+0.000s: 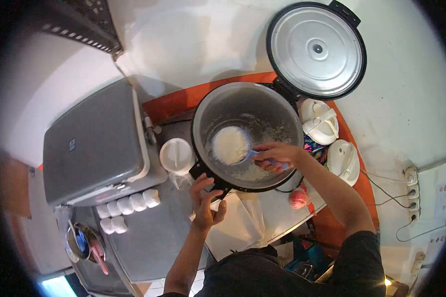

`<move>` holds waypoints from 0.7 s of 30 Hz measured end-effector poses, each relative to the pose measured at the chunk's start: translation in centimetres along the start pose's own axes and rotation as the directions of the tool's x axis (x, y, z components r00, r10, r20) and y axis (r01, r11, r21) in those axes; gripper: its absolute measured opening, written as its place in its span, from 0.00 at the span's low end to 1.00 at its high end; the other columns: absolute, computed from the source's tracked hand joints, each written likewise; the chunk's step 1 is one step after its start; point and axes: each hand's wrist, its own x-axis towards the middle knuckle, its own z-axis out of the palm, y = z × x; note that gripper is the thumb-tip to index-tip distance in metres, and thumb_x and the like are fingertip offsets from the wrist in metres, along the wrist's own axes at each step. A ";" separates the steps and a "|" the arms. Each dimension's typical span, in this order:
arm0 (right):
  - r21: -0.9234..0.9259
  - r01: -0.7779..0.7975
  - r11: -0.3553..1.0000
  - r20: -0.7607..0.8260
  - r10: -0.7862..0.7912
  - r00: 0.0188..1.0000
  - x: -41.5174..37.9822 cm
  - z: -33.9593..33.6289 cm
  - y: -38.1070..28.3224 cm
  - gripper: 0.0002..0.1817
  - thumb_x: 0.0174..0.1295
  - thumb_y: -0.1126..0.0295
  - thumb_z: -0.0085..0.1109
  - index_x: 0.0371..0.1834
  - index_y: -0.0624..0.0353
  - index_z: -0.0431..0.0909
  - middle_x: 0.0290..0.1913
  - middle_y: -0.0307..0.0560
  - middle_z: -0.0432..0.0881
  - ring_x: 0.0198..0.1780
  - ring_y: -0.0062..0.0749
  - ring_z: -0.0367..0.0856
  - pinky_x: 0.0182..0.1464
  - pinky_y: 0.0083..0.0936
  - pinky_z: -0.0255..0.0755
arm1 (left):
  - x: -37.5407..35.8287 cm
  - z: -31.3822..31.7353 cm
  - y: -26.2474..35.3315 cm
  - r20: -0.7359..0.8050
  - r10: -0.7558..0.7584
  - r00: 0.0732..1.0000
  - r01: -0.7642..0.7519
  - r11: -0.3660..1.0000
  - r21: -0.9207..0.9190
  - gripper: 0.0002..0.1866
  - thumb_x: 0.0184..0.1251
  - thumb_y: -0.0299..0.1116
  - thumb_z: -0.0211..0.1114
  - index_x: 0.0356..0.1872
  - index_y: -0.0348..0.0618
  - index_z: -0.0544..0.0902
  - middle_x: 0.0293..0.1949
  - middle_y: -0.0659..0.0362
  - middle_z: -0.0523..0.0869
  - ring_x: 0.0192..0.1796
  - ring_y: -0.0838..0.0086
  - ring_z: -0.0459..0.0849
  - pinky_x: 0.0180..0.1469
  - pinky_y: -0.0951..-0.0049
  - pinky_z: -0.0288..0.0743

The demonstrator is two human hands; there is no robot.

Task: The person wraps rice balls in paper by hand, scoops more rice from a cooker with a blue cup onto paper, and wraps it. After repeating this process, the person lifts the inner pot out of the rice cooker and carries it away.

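Over a deep round metal pot with a dark rim (281, 116), right hand (275, 157) closed on the handle of a blue round-bowled scoop (253, 153). Scoop sits inside the pot, left of its middle, its bowl filled with white, rice-like food (230, 145). Left hand (208, 203) at the pot's near-left edge, by a black fitting (203, 175); fingers apart and bent, closed on nothing that shows. Contact with the fitting: cannot tell.

Round silvery lid with a black edge (314, 52) stands open on the far right. White matter clings to the pot's wall and floor. Just left of the pot, a round white tub (177, 157); farther left and nearer, small white rounded bundles (139, 202) in two rows on the grey tabletop (153, 237).

Judged step: scooping, bowl loaded, not yet clear of the pot. Next move seems to call for a level wrist and a straight lift past the rim, lest the heap spill.
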 end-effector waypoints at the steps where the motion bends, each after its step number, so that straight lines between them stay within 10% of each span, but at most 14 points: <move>1: 0.044 0.048 0.998 0.027 -0.049 0.998 -1.4 0.6 0.4 0.10 0.69 0.64 0.58 0.47 0.56 0.73 0.23 0.33 0.67 0.16 0.14 0.62 0.12 0.15 0.53 | -1.6 -0.6 0.9 -0.059 -0.043 0.997 0.042 0.999 -0.010 0.06 0.65 0.34 0.64 0.37 0.45 0.79 0.47 0.53 0.81 0.52 0.53 0.80 0.56 0.54 0.71; 4: 0.155 0.153 0.976 0.077 -0.167 0.983 -5.7 2.2 4.4 0.11 0.69 0.69 0.56 0.52 0.58 0.73 0.22 0.34 0.66 0.15 0.15 0.62 0.10 0.15 0.51 | -11.4 -2.9 1.2 0.168 -0.258 0.952 0.255 0.966 0.037 0.07 0.60 0.31 0.67 0.36 0.44 0.79 0.42 0.54 0.82 0.48 0.57 0.81 0.54 0.57 0.73; 7: 0.246 0.086 0.965 0.130 -0.120 0.984 -7.9 5.8 12.2 0.16 0.68 0.64 0.57 0.55 0.60 0.73 0.21 0.37 0.69 0.12 0.17 0.62 0.09 0.14 0.53 | -19.3 -5.2 3.3 0.525 -0.464 0.713 0.358 0.885 0.296 0.07 0.57 0.28 0.67 0.37 0.42 0.80 0.43 0.53 0.83 0.49 0.57 0.81 0.54 0.58 0.75; 10: 0.391 0.040 0.919 -0.125 0.011 0.992 -8.3 8.8 21.5 0.33 0.60 0.44 0.62 0.57 0.60 0.70 0.22 0.42 0.74 0.09 0.21 0.62 0.07 0.20 0.57 | -27.9 -5.4 5.2 0.584 -0.490 0.647 0.386 0.871 0.303 0.08 0.59 0.31 0.68 0.37 0.41 0.81 0.49 0.52 0.81 0.56 0.56 0.79 0.58 0.57 0.73; 14: 0.530 -0.082 0.844 -0.003 0.098 0.995 -4.8 12.8 28.3 0.16 0.74 0.55 0.47 0.55 0.54 0.69 0.19 0.39 0.69 0.13 0.22 0.64 0.09 0.20 0.58 | -32.7 -5.1 6.7 0.666 -0.503 0.551 0.333 0.864 0.377 0.10 0.61 0.35 0.68 0.36 0.40 0.82 0.58 0.51 0.78 0.69 0.56 0.70 0.69 0.58 0.67; 16: 0.266 -0.002 0.964 -0.355 0.100 0.929 -2.5 13.6 30.6 0.19 0.76 0.55 0.41 0.59 0.55 0.69 0.19 0.39 0.68 0.12 0.22 0.63 0.10 0.21 0.59 | -33.1 -5.1 6.6 0.651 -0.510 0.562 0.351 0.860 0.371 0.10 0.62 0.35 0.67 0.37 0.40 0.83 0.60 0.52 0.78 0.70 0.56 0.69 0.70 0.57 0.65; 18: 0.201 0.102 0.974 -0.348 -0.026 0.937 0.1 13.2 32.5 0.22 0.77 0.57 0.41 0.68 0.55 0.64 0.19 0.37 0.67 0.12 0.22 0.63 0.13 0.22 0.62 | -33.7 -5.4 6.4 0.645 -0.515 0.565 0.371 0.856 0.360 0.10 0.62 0.35 0.66 0.38 0.40 0.84 0.61 0.52 0.77 0.72 0.57 0.67 0.71 0.57 0.63; 20: -0.418 0.240 0.876 -0.478 -0.436 0.763 3.2 12.4 34.5 0.29 0.74 0.63 0.50 0.75 0.55 0.56 0.22 0.41 0.71 0.18 0.28 0.72 0.20 0.29 0.71 | -34.0 -5.4 6.1 0.638 -0.465 0.614 0.358 0.884 0.300 0.08 0.64 0.34 0.64 0.38 0.40 0.84 0.62 0.51 0.77 0.70 0.58 0.69 0.70 0.58 0.65; 21: -0.416 0.245 0.876 -0.473 -0.439 0.764 4.3 12.0 35.1 0.29 0.74 0.63 0.50 0.75 0.55 0.56 0.22 0.41 0.71 0.18 0.28 0.72 0.20 0.29 0.71 | -33.9 -5.6 6.1 0.636 -0.468 0.613 0.355 0.883 0.307 0.08 0.64 0.34 0.64 0.38 0.40 0.84 0.62 0.51 0.77 0.70 0.58 0.69 0.70 0.58 0.65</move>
